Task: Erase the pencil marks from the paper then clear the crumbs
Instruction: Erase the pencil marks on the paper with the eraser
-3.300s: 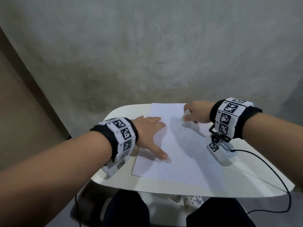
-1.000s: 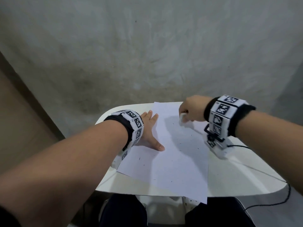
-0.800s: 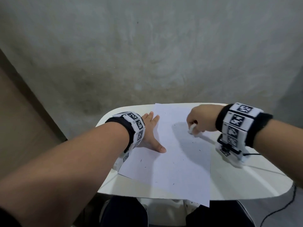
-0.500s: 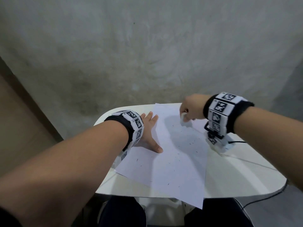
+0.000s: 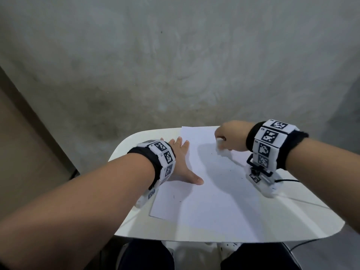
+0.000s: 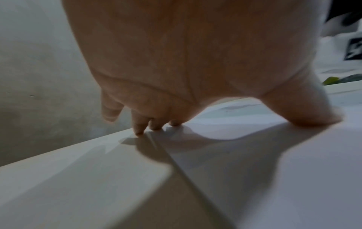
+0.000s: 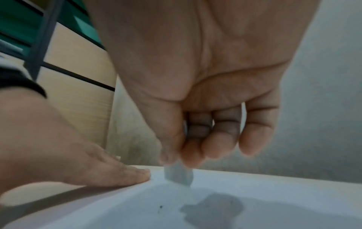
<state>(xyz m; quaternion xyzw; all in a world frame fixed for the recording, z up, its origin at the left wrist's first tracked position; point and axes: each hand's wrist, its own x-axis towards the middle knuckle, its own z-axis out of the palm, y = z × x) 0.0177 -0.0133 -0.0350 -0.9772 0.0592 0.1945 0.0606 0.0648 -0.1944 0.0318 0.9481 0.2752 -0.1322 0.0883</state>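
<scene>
A white sheet of paper [image 5: 210, 191] lies on the small white table [image 5: 292, 217], with several tiny dark crumbs [image 5: 230, 169] scattered over it. My left hand [image 5: 180, 164] lies flat on the sheet's left edge, fingers spread, thumb [image 6: 305, 108] pressing on the paper [image 6: 274, 170]. My right hand [image 5: 228, 137] is at the sheet's far right part and pinches a small white eraser [image 7: 177, 174] between thumb and fingers. The eraser's lower end points down at the paper [image 7: 235, 209], close above it; a dark crumb [image 7: 161, 206] lies nearby.
A black cable [image 5: 286, 180] runs from the right wrist camera across the table's right side and off its edge. The concrete wall [image 5: 175, 65] stands right behind the table. My knees [image 5: 152, 256] are under the table's near edge.
The right hand has been rubbing back and forth with the eraser over the far right of the sheet. The paper has turned slightly under the left hand, and more crumbs have appeared.
</scene>
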